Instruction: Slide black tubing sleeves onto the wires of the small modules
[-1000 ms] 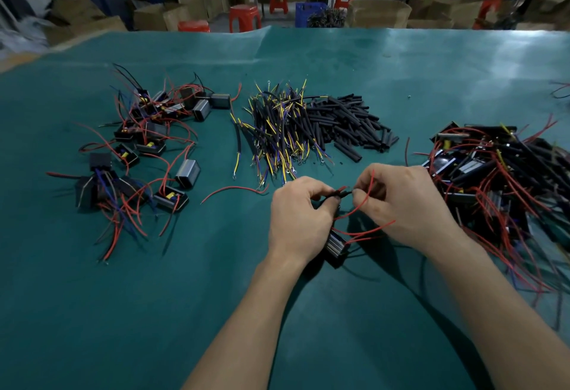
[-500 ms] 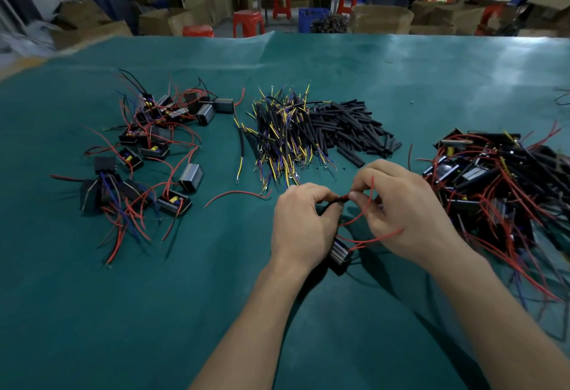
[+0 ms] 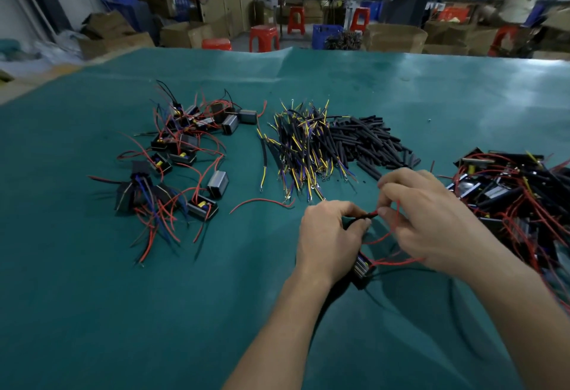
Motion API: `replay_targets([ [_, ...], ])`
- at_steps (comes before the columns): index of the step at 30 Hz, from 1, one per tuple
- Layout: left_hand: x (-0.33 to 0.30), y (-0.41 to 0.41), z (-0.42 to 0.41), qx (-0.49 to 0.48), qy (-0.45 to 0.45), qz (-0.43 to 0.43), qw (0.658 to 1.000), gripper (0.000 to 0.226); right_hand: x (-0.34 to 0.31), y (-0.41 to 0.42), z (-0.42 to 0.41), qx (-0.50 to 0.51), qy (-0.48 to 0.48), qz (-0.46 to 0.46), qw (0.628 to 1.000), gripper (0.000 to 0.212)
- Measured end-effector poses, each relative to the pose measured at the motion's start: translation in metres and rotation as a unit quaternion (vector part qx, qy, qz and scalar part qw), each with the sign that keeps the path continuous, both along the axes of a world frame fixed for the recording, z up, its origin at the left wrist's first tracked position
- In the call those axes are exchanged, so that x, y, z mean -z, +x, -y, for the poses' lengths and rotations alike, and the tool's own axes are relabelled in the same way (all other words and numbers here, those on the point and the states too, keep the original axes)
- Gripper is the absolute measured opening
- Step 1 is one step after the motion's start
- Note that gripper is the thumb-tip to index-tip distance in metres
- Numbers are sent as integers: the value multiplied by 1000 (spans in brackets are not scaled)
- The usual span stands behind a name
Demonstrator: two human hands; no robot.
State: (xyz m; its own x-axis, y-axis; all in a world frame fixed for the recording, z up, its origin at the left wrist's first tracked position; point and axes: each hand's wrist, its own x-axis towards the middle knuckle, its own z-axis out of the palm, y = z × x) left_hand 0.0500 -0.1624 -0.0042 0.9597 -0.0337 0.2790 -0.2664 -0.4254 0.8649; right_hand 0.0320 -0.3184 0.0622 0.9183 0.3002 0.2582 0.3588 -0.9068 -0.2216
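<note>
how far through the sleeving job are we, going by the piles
Looks early to midway. The spread of modules at the left looks like finished work, though sleeves on them are hard to make out. In hand: left hand pinches a black sleeve while right hand feeds a red wire in. Left: the larger tangled module heap and loose sleeve pile.

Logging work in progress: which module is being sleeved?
The module under the left hand, apart from both heaps; its red wire runs to the fingers.

The tabletop (image 3: pixel 92 297) is dimly, evenly lit; soft shadows are cast beneath the forearms. The background is blurred, and edges are bowed by wide-angle distortion.
</note>
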Motion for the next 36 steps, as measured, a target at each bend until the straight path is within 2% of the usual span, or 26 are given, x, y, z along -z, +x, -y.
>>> replay_targets([
  [7,4,3,-1,-28,11,0,1000,13,-61,56,-45,-23,9,39,999,9],
  [10,6,3,-1,-22,22,10,999,15,-65,110,-75,19,-73,-9,997,11],
  [12,7,3,-1,-18,13,6,1000,15,-56,142,-90,67,-71,-67,993,13],
  [15,7,3,-1,-16,16,9,1000,16,-29,173,-104,126,27,-153,980,20],
  [18,7,3,-2,-9,8,2,1000,18,-11,186,-112,186,114,-173,961,29],
  [21,8,5,-1,-7,14,10,1000,20,-7,189,-114,208,198,-179,941,26],
  [25,8,5,-3,-4,5,14,1000,17,-19,187,-105,175,353,-229,890,16],
  [29,10,5,-3,-4,-29,5,1000,17,-52,179,-82,139,373,-139,907,11],
  [33,12,6,-4,4,-59,-9,998,17,-72,143,-49,81,470,-118,871,16],
  [36,11,7,-5,6,-67,12,998,14,-62,105,-23,52,496,-126,857,17],
])
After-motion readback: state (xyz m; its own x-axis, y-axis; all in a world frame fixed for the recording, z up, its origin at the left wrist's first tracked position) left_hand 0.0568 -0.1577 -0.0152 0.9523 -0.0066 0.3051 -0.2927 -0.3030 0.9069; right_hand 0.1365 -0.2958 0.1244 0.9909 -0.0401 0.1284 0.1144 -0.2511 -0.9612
